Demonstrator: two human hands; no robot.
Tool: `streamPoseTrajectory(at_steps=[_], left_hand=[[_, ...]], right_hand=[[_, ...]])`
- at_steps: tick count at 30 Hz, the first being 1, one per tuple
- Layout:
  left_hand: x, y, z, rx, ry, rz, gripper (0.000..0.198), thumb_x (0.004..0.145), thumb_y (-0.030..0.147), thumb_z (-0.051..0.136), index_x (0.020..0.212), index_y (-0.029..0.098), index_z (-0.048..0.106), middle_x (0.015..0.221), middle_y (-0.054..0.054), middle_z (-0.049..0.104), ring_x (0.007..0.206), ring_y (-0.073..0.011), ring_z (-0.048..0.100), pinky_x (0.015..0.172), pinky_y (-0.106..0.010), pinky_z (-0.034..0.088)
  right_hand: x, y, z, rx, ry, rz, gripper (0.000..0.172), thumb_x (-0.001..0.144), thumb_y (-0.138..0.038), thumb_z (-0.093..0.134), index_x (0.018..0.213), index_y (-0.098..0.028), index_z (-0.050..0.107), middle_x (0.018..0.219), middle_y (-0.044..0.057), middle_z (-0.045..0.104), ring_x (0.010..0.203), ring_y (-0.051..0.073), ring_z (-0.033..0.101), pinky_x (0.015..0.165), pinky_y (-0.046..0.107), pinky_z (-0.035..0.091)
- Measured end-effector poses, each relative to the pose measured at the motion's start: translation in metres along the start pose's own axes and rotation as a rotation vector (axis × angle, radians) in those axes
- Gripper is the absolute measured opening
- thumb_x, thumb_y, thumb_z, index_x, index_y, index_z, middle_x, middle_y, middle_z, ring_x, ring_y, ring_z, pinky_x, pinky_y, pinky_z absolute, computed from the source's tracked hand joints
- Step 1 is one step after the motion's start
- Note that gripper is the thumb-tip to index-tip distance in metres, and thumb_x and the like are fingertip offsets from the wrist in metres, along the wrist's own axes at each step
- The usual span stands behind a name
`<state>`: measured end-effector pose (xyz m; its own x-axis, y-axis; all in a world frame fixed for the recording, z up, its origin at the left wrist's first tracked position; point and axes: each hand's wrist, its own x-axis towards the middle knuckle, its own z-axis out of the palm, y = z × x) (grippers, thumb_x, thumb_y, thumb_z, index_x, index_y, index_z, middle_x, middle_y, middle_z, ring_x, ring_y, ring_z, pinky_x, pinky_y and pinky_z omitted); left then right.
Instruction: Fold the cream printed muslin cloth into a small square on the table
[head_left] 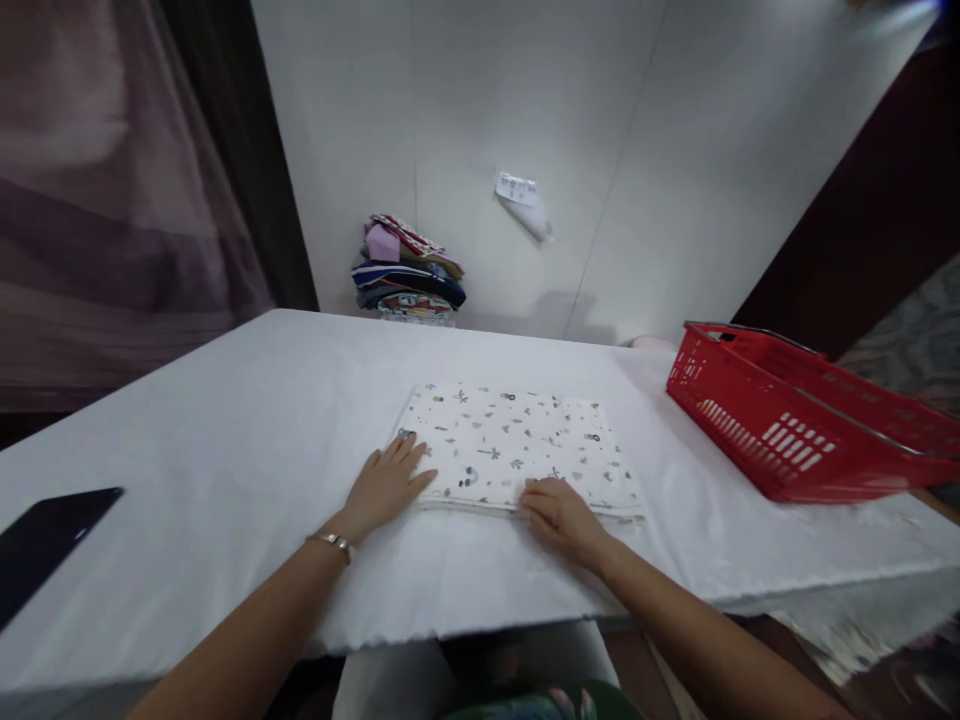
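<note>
A folded white cloth (510, 440) with small printed figures lies flat in the middle of the white-covered table. My left hand (386, 487) rests with outstretched fingers on the cloth's left edge; a metal bracelet circles that wrist. At the near edge, right of the middle, my right hand (561, 518) has its fingers curled and pinched on the layered hem of the cloth. The fingertips of the right hand are partly hidden under its knuckles.
A red plastic basket (795, 420) with a metal handle stands on the right of the table (247, 430). Folded clothes (409, 270) are stacked beyond the far edge, by the wall. A dark flat object (45, 540) lies at the left. A curtain (112, 200) hangs at far left.
</note>
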<state>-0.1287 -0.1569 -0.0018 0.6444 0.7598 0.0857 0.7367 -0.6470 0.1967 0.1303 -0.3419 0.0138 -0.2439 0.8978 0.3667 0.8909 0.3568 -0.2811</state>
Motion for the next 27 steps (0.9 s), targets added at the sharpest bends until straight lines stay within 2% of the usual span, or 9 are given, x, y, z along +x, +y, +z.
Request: streamPoseTrajectory(at_steps=[4,6,8,11,14,16,20,24,27], left_hand=[[-0.001,-0.003,0.0,0.017,-0.017,0.001,0.059,0.088,0.054,0.028,0.137,0.022,0.039,0.149,-0.008,0.027,0.138,-0.0269,0.02,0.106,-0.051,0.023],[0.0,-0.002,-0.001,0.023,-0.025,-0.005,0.06,0.088,0.054,0.027,0.138,0.021,0.038,0.149,-0.008,0.026,0.138,-0.0272,0.018,0.107,-0.053,0.023],[0.001,0.0,-0.001,0.035,-0.029,-0.012,0.061,0.088,0.054,0.027,0.138,0.021,0.037,0.15,-0.007,0.025,0.139,-0.0273,0.017,0.107,-0.053,0.021],[0.001,0.0,0.0,0.076,-0.01,-0.014,0.059,0.088,0.053,0.029,0.137,0.022,0.039,0.149,-0.006,0.027,0.139,-0.0274,0.016,0.108,-0.054,0.02],[0.002,-0.001,0.002,0.114,0.009,-0.013,0.058,0.087,0.052,0.031,0.136,0.023,0.041,0.148,-0.006,0.029,0.139,-0.0275,0.016,0.108,-0.054,0.019],[0.002,-0.001,0.003,0.121,0.008,-0.017,0.059,0.087,0.053,0.03,0.137,0.023,0.04,0.148,-0.005,0.028,0.139,-0.0275,0.015,0.108,-0.055,0.019],[0.003,0.001,0.001,0.126,-0.024,-0.035,0.06,0.087,0.053,0.03,0.138,0.022,0.038,0.149,-0.004,0.026,0.139,-0.027,0.014,0.108,-0.055,0.018],[0.002,0.002,-0.001,0.112,-0.018,-0.037,0.059,0.087,0.052,0.03,0.138,0.022,0.039,0.149,-0.005,0.026,0.139,-0.0272,0.017,0.108,-0.055,0.02],[0.002,0.0,0.001,0.093,0.0,-0.034,0.057,0.087,0.052,0.031,0.137,0.024,0.041,0.148,-0.005,0.029,0.138,-0.0279,0.019,0.107,-0.055,0.021]], right_hand=[[-0.032,0.053,-0.021,-0.196,0.084,0.341,0.034,0.091,-0.033,0.041,0.114,-0.018,0.06,0.123,0.014,0.057,0.115,0.025,0.051,0.095,0.043,0.04],[-0.047,0.072,-0.023,-0.29,-0.005,0.483,0.045,0.09,-0.042,0.04,0.125,-0.016,0.053,0.136,0.016,0.047,0.128,0.029,0.039,0.101,0.05,0.033],[-0.058,0.082,-0.022,-0.315,-0.106,0.546,0.052,0.091,-0.046,0.037,0.132,-0.015,0.047,0.142,0.016,0.039,0.134,0.029,0.03,0.105,0.052,0.026],[-0.061,0.087,-0.02,-0.258,-0.143,0.55,0.054,0.091,-0.047,0.037,0.132,-0.015,0.047,0.142,0.016,0.038,0.134,0.029,0.028,0.106,0.05,0.025],[-0.049,0.103,-0.027,-0.155,-0.051,0.56,0.05,0.088,-0.045,0.045,0.128,-0.016,0.051,0.14,0.016,0.042,0.132,0.027,0.034,0.105,0.047,0.03],[-0.034,0.123,-0.035,-0.088,0.055,0.64,0.048,0.087,-0.041,0.047,0.127,-0.016,0.052,0.141,0.014,0.041,0.131,0.025,0.035,0.106,0.043,0.03],[0.004,0.171,-0.051,0.035,0.188,1.035,0.044,0.083,-0.034,0.054,0.123,-0.014,0.055,0.136,0.013,0.048,0.125,0.024,0.043,0.103,0.034,0.033],[0.033,0.206,-0.055,0.105,0.207,1.216,0.036,0.08,-0.036,0.057,0.106,-0.01,0.062,0.11,0.016,0.064,0.109,0.027,0.056,0.084,0.031,0.045],[0.044,0.221,-0.055,0.203,0.209,1.312,0.029,0.074,-0.038,0.063,0.084,-0.01,0.064,0.082,0.014,0.067,0.087,0.027,0.063,0.065,0.03,0.047]])
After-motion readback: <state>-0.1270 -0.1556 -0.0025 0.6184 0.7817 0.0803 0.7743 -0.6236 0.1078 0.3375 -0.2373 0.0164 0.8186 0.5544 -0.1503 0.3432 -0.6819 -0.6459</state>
